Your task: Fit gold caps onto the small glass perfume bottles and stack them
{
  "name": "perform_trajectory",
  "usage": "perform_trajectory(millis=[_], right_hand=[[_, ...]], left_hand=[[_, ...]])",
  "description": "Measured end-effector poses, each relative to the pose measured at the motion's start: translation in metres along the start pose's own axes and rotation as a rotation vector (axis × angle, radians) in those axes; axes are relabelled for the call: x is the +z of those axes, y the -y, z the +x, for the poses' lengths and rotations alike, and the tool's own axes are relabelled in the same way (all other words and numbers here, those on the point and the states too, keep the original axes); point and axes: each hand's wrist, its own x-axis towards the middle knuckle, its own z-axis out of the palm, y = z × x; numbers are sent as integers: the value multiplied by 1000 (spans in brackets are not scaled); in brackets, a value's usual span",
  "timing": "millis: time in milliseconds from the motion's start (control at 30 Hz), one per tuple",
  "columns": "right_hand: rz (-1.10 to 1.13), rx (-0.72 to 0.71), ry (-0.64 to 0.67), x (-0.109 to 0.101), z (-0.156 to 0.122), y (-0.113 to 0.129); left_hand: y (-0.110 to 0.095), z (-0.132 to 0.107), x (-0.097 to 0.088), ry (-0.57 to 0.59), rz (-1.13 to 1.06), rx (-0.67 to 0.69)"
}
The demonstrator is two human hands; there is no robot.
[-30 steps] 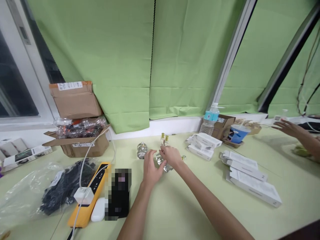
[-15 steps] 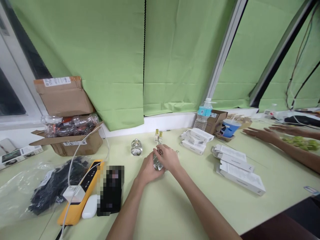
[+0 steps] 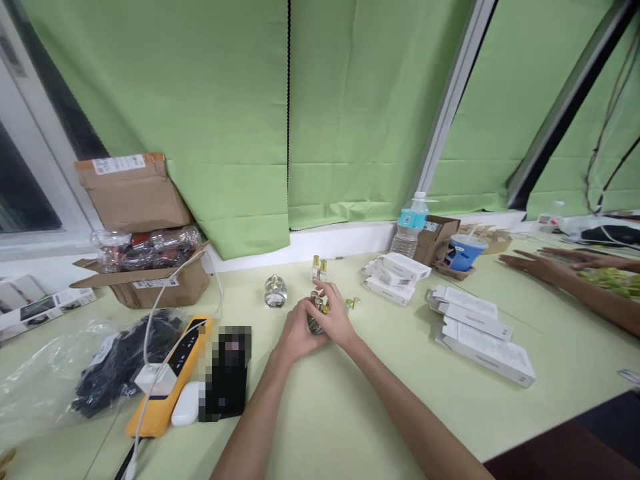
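Where hands [image 3: 297,337] meet around glassware [image 3: 315,326], vials [image 3: 316,269] stand beyond; boxes [image 3: 403,268] lie right.

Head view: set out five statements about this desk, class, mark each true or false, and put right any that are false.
1. The left hand and right hand are at some clear glassware. True.

2. The cup is left of the power strip. False: the cup is well to the right of the power strip.

3. The water bottle has a blue label. True.

4. The two gold-capped vials lie on their sides. False: the vials stand upright, beyond the hands.

5. The curtain is red. False: the curtain is green.
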Motion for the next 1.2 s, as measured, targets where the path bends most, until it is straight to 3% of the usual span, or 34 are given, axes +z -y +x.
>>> perform_trajectory(millis=[200,367,567,1200], right_hand=[[102,179,165,11,1,-8],[24,142,41,16,-4,2],[-14,146,-8,17,-6,7],[-71,101,-41,19,-6,4]], left_hand=[[11,1,1,19,36,37],[13,2,2,19,73,33],[14,2,3,29,140,41],[21,5,8,4,150,38]])
